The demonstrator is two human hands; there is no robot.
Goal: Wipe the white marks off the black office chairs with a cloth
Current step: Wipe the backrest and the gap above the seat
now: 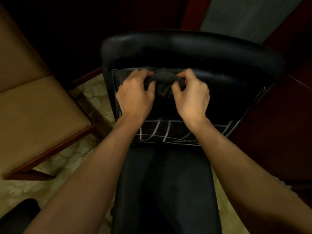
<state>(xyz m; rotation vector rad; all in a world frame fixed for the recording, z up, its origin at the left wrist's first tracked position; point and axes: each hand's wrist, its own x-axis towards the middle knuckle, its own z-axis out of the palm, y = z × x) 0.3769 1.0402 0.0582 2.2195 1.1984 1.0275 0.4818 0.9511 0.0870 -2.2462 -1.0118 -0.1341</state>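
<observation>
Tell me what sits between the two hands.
In the head view, a bunched dark cloth spans between left hand and right hand, both gripping it.

Both arms are bare, with no sleeves showing. The legs wear dark trousers (166,191), black or nearly black.

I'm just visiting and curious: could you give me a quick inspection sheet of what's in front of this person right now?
Surface: black chair seat, white marks drawn near its front edge and along its sides.
Job's things: dark cloth, bunched up over the seat.
Clutter: nothing seen.
Hands: left hand and right hand each grip an end of the cloth, fingers curled.
Cables: nothing seen.
Surroundings: tan padded chair on the left, patterned carpet, dark wood panelling on the right.
</observation>
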